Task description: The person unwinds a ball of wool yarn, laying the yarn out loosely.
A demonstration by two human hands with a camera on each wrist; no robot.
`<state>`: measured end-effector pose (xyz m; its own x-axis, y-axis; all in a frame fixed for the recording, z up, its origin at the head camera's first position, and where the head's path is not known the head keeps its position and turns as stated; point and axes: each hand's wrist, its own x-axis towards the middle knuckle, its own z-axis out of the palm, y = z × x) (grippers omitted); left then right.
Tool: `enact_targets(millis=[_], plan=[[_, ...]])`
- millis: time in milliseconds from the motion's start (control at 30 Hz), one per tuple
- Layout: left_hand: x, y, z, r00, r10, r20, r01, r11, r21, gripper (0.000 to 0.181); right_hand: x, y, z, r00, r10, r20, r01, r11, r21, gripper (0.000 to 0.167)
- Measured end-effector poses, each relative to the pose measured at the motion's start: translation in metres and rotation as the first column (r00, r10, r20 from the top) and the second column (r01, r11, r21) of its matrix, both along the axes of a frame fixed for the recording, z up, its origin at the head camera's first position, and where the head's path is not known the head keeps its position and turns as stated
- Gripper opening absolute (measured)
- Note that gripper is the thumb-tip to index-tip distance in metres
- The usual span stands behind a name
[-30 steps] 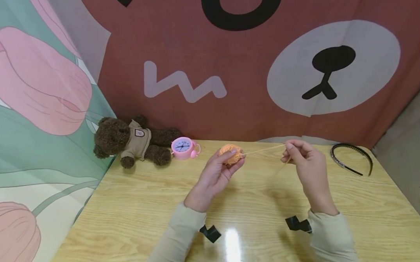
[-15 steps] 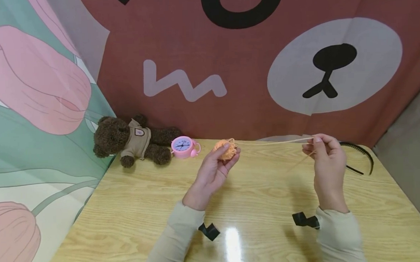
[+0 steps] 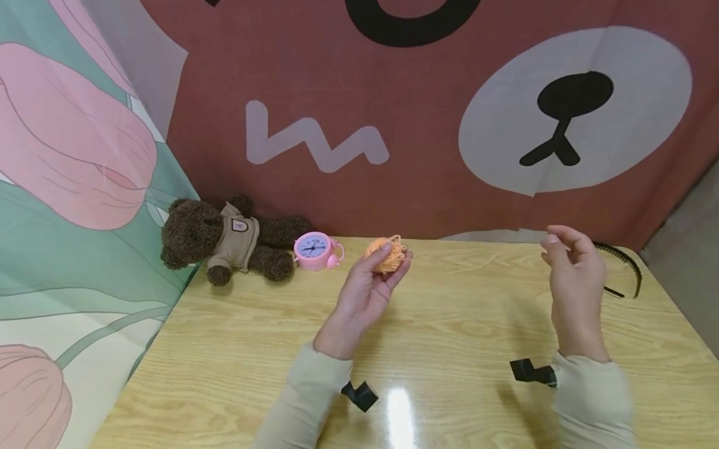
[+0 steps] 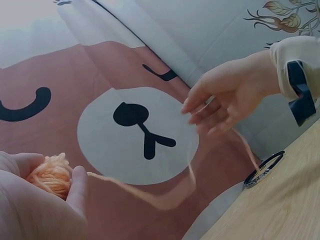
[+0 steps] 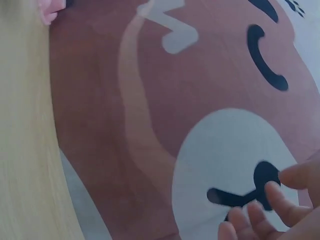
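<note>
In the head view, my left hand [image 3: 360, 299] holds a small ball of orange yarn [image 3: 388, 257] between thumb and fingers. A loose strand of yarn [image 4: 127, 190] leaves the ball and sags, blurred, toward the right in the left wrist view. My right hand [image 3: 578, 288] is raised at the right, apart from the ball. Its thumb and fingertips [image 5: 287, 205] stand apart in the right wrist view, with no yarn between them. Another length of strand [image 4: 246, 147] shows below that hand in the left wrist view.
A brown teddy bear [image 3: 233, 240] lies at the back left of the wooden table [image 3: 437, 341]. Beside its feet stands a pink alarm clock [image 3: 314, 250]. A black headband [image 3: 629, 266] lies at the back right, partly behind my right hand. A bear-print cloth [image 3: 418, 195] hangs behind.
My right hand has moved right, drawing the strand out from the ball, and has let go of it. The strand, taut before, is now slack. My left hand still holds the ball.
</note>
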<state>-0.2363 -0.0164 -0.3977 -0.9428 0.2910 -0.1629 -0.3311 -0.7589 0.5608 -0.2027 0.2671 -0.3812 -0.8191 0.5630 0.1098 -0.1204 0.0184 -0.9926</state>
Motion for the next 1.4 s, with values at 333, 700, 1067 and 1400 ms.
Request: enact_targets(millis=[333,700,1067,1400], plan=[[0.006,0.006,0.002,0.996,-0.090,-0.023,0.090,0.996,-0.019,0.032,-0.002,-0.037,-0.012,0.890,0.382,0.249,-0.453,0.798,0.398,0.066],[0.012,0.006,0.002,0.981,-0.177,-0.086,0.171,0.983,-0.071,0.031,0.009,-0.079,-0.018,0.620,0.664,0.418,-0.784,0.530,0.323,0.067],[0.008,0.004,-0.001,0.985,-0.153,-0.083,0.147,0.986,-0.074,0.038,0.010,-0.055,-0.008,0.816,0.473,0.332,-0.577,0.709,0.406,0.043],[0.006,0.002,0.001,0.990,-0.131,-0.053,0.128,0.990,-0.056,0.031,0.010,-0.035,0.001,0.944,0.305,0.127,-0.327,0.914,0.239,0.042]])
